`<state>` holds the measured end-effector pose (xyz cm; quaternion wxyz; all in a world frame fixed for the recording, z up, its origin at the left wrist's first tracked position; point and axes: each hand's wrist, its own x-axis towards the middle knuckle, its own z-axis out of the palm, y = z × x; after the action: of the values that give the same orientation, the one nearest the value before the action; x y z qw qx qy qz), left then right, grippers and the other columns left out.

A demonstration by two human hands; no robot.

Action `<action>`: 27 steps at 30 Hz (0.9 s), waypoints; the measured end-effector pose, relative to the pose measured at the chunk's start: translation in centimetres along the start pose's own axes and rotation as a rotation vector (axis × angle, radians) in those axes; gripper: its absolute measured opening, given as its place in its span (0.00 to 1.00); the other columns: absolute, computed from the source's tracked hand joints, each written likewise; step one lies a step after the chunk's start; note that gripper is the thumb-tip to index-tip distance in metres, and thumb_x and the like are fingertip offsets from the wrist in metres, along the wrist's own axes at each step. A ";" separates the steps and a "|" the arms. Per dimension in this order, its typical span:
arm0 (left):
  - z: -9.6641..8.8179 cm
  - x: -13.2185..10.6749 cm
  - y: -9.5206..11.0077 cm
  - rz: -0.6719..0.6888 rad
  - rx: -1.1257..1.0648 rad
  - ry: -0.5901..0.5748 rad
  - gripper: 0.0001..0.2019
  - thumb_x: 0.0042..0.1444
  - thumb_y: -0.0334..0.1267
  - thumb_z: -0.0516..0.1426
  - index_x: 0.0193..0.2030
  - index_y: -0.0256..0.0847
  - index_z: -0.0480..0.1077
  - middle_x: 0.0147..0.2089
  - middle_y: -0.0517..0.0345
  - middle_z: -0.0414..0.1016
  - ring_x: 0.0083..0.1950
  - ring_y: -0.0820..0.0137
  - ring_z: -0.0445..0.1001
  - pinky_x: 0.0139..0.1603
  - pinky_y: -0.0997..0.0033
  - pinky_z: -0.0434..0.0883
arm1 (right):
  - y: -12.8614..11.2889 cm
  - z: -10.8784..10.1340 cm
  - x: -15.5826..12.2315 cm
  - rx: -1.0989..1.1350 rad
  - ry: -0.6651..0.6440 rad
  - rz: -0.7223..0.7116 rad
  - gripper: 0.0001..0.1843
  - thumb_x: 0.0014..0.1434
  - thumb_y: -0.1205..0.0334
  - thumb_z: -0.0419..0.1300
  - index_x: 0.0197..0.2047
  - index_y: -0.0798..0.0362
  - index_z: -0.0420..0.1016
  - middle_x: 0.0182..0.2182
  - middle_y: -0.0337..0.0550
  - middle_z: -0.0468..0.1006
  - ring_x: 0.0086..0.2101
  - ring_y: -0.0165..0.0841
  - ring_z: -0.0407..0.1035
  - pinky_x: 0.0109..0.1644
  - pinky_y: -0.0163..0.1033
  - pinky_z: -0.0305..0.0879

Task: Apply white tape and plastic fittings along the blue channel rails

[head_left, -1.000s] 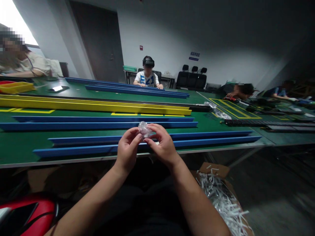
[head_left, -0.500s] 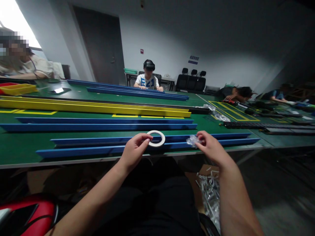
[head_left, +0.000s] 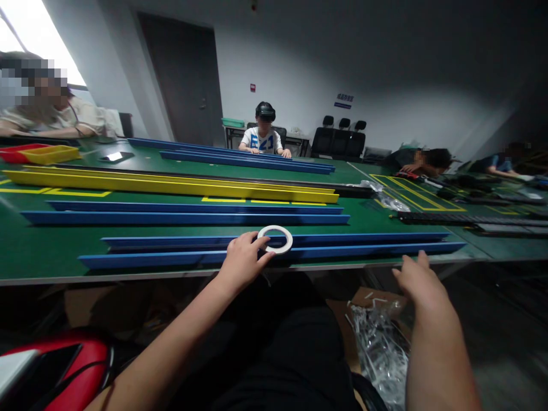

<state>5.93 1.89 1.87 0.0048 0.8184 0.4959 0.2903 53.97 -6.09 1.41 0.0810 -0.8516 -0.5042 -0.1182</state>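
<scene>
My left hand [head_left: 245,262] is closed on a narrow roll of white tape [head_left: 288,242], pinching its left side between thumb and fingers above the table's near edge. Directly beneath the roll runs the front blue profile [head_left: 149,260], with a second blue profile [head_left: 162,241] parallel behind it. Off to the right, my right hand [head_left: 423,285] is open and empty, fingers apart, over the space beside the table edge. Below and left of it stands a cardboard box [head_left: 379,298] full of clear plastic scraps [head_left: 383,348] and white strips.
Farther back on the green table [head_left: 368,225] lie more blue profiles [head_left: 184,218] and yellow profiles [head_left: 171,184]. Red and yellow trays [head_left: 51,153] and a phone [head_left: 117,156] are at left. A person [head_left: 264,137] sits opposite; others work at both sides.
My right hand has let go of the crumpled clear plastic and moved right and down, toward the box. The tape roll stays in my left hand; the view has shifted slightly.
</scene>
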 end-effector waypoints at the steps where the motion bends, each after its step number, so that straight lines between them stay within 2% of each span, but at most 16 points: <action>1: -0.1 0.0 0.0 0.003 -0.004 -0.003 0.19 0.61 0.53 0.55 0.54 0.50 0.73 0.59 0.47 0.71 0.61 0.53 0.68 0.57 0.50 0.67 | -1.9 -0.8 -0.3 0.007 -0.013 -0.049 0.28 0.59 0.53 0.55 0.58 0.61 0.72 0.66 0.73 0.55 0.52 0.55 0.71 0.52 0.55 0.68; 4: -0.3 0.2 0.0 0.010 -0.034 -0.008 0.16 0.60 0.52 0.56 0.49 0.49 0.75 0.56 0.50 0.73 0.58 0.55 0.70 0.56 0.53 0.67 | -8.0 -3.6 -1.5 0.135 -0.024 -0.276 0.28 0.64 0.56 0.51 0.64 0.61 0.65 0.60 0.62 0.68 0.58 0.47 0.66 0.62 0.49 0.62; 8: -0.3 0.3 -0.1 0.008 -0.082 0.008 0.15 0.58 0.52 0.58 0.47 0.48 0.75 0.55 0.51 0.74 0.57 0.57 0.71 0.56 0.55 0.67 | -16.3 -6.8 -3.6 0.336 -0.052 -0.555 0.23 0.65 0.55 0.53 0.61 0.51 0.70 0.55 0.51 0.75 0.53 0.41 0.70 0.60 0.47 0.64; 11: -0.3 0.4 -0.3 -0.006 -0.123 0.020 0.15 0.57 0.52 0.59 0.45 0.48 0.76 0.55 0.51 0.73 0.55 0.58 0.72 0.56 0.56 0.68 | -21.4 -7.5 -4.6 0.471 -0.102 -0.797 0.20 0.65 0.58 0.56 0.59 0.47 0.72 0.52 0.48 0.75 0.52 0.38 0.70 0.58 0.45 0.65; 14: -0.4 0.4 -0.5 -0.042 -0.190 0.031 0.15 0.59 0.53 0.57 0.45 0.48 0.76 0.54 0.51 0.72 0.53 0.59 0.72 0.56 0.56 0.68 | -25.0 -6.4 -4.4 0.568 -0.136 -1.006 0.21 0.58 0.59 0.65 0.56 0.45 0.75 0.58 0.50 0.69 0.57 0.42 0.65 0.61 0.49 0.62; 16: -0.5 0.5 -0.7 -0.077 -0.248 0.039 0.16 0.60 0.54 0.55 0.45 0.48 0.76 0.55 0.51 0.71 0.53 0.59 0.72 0.57 0.56 0.68 | -26.5 -5.4 -4.0 0.627 -0.154 -1.061 0.17 0.56 0.58 0.67 0.50 0.45 0.78 0.60 0.50 0.68 0.58 0.43 0.63 0.60 0.52 0.61; 19: -0.5 0.7 -1.1 -0.108 -0.334 0.066 0.17 0.60 0.54 0.55 0.47 0.47 0.75 0.55 0.51 0.70 0.54 0.60 0.72 0.59 0.57 0.68 | -27.7 -4.2 -3.6 0.736 -0.142 -1.049 0.10 0.60 0.57 0.64 0.45 0.47 0.80 0.55 0.49 0.72 0.55 0.41 0.65 0.59 0.51 0.61; 22: -0.6 1.1 -1.5 -0.089 -0.401 0.089 0.18 0.62 0.52 0.53 0.51 0.46 0.74 0.54 0.51 0.71 0.56 0.61 0.70 0.61 0.56 0.67 | -27.8 -3.7 -3.7 0.848 -0.111 -1.029 0.12 0.62 0.56 0.62 0.48 0.47 0.79 0.50 0.47 0.75 0.51 0.38 0.66 0.57 0.48 0.62; 27: -1.0 1.6 -2.0 -0.045 -0.489 0.038 0.18 0.63 0.50 0.52 0.52 0.44 0.75 0.52 0.50 0.71 0.55 0.61 0.69 0.61 0.54 0.66 | -27.5 -3.3 -4.5 0.979 -0.038 -0.957 0.13 0.64 0.54 0.60 0.48 0.46 0.80 0.49 0.44 0.74 0.50 0.36 0.65 0.57 0.46 0.59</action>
<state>4.39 4.00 2.85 0.1999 0.7761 0.4289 0.4169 27.38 2.45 3.86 0.3866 -0.4024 -0.8218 0.1155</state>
